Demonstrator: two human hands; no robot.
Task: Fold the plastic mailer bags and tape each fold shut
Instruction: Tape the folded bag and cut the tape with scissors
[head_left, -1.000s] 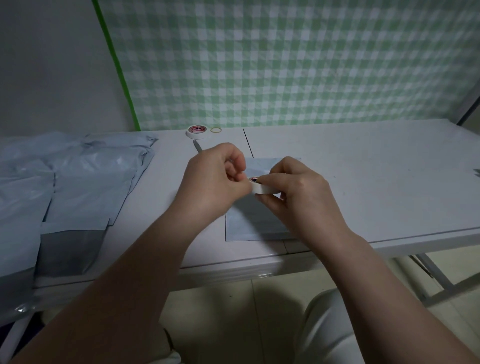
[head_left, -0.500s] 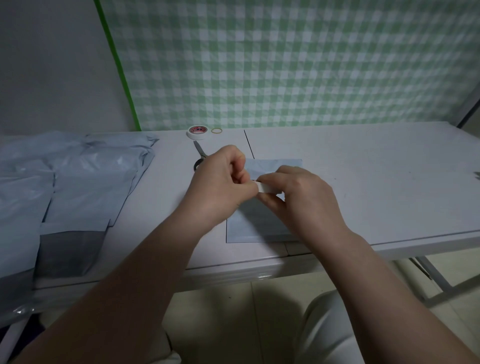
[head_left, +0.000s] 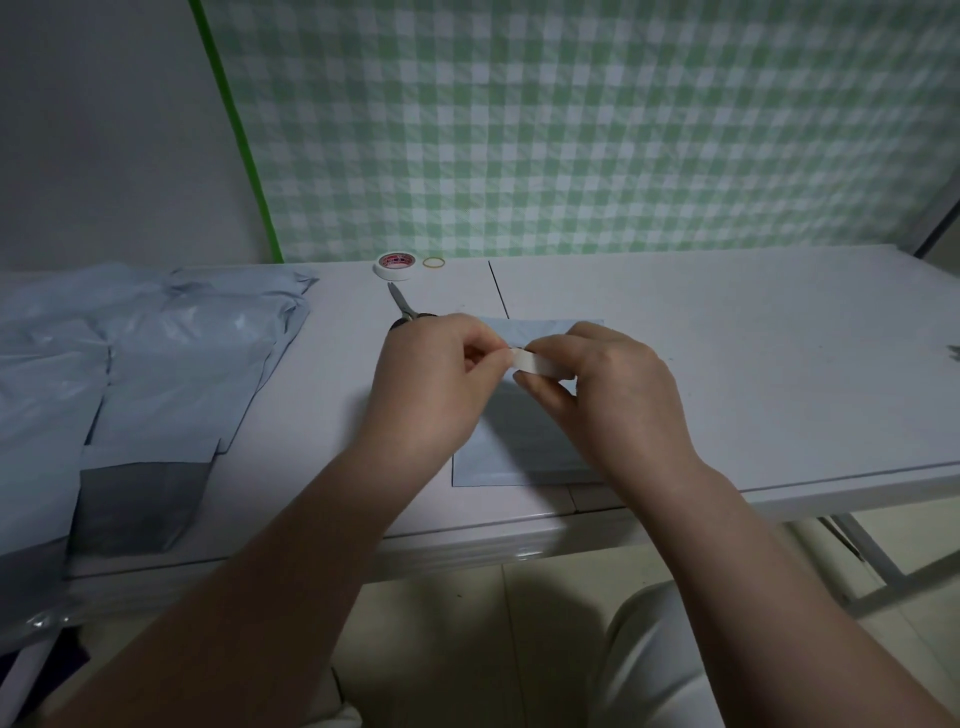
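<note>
A folded pale blue mailer bag (head_left: 524, 447) lies flat on the white table (head_left: 753, 364), right under my hands. My right hand (head_left: 608, 400) grips a small white tape roll (head_left: 540, 364) above the bag. My left hand (head_left: 436, 384) pinches the loose end of the tape at the roll's left side, thumb and forefinger together. My hands hide the middle of the bag. A stack of unfolded pale blue mailer bags (head_left: 156, 364) lies at the left end of the table.
A second tape roll (head_left: 397, 265) with a red core and a rubber band (head_left: 434, 262) sit at the table's back edge. Scissors (head_left: 408, 309) lie just behind my left hand. A green checked cloth hangs behind the table.
Both hands shifted a little on the roll, and my left fingers now pinch the tape end at its left side. The scissors behind my left hand have come into sight.
</note>
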